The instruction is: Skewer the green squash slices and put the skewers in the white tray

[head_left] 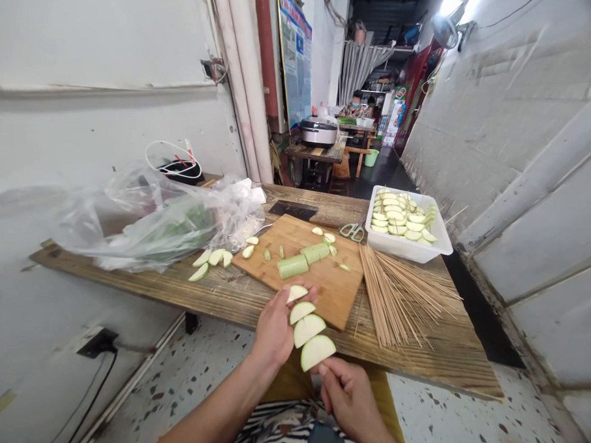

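Several half-moon zucchini slices (309, 330) with thin green skin run in a row on a skewer, mostly hidden, above my lap. My left hand (275, 327) grips the far slice (297, 293) in its fingers. At the near end, my right hand (349, 392) pinches the row just below the largest slice (317, 352). Beyond them, a wooden cutting board (342, 298) bears cut zucchini pieces (293, 266) and small offcuts. To the right, a fan of bamboo skewers (397, 295) lies on the wooden table (458, 364).
A white tub (441, 241) of skewered slices stands at the back right, beside scissors (352, 232). A dark cleaver blade (293, 210) lies behind the board. Loose slices (213, 258) and a plastic bag (153, 221) are on the left. Walls flank both sides.
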Available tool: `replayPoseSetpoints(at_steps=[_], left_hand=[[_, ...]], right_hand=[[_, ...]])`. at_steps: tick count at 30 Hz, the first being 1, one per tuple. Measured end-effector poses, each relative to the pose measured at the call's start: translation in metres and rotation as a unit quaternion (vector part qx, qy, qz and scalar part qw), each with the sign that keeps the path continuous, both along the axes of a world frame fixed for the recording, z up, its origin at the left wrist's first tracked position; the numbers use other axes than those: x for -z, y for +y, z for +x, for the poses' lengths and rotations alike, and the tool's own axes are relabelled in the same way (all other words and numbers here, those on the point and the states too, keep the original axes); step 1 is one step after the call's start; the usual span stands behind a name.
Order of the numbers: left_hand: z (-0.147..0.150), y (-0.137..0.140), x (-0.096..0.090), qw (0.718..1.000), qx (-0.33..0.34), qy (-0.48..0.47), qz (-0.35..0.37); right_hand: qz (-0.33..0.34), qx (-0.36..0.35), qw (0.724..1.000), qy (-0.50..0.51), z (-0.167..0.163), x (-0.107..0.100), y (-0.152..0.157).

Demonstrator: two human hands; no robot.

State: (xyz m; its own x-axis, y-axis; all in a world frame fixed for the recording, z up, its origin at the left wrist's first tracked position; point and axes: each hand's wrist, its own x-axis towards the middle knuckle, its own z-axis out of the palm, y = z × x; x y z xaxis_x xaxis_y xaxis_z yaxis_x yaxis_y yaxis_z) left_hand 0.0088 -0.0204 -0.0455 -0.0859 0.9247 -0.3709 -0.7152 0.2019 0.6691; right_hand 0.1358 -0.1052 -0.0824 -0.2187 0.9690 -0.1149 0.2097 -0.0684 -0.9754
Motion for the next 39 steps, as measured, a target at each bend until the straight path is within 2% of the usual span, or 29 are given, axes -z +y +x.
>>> replayPoseSetpoints(at_steps=[18, 39], left_hand=[[0.0021, -0.0046, 0.0005, 1.000, 0.020, 0.003, -0.014], [0.0059, -0.0067, -0.0044, 0.999, 0.024, -0.008, -0.031]], right_hand=[[-0.024, 0.010, 0.999, 0.034, -0.0013, -0.0024, -0.0004], [-0.028, 0.010, 0.999, 0.021, -0.0016, -0.0049, 0.0007]])
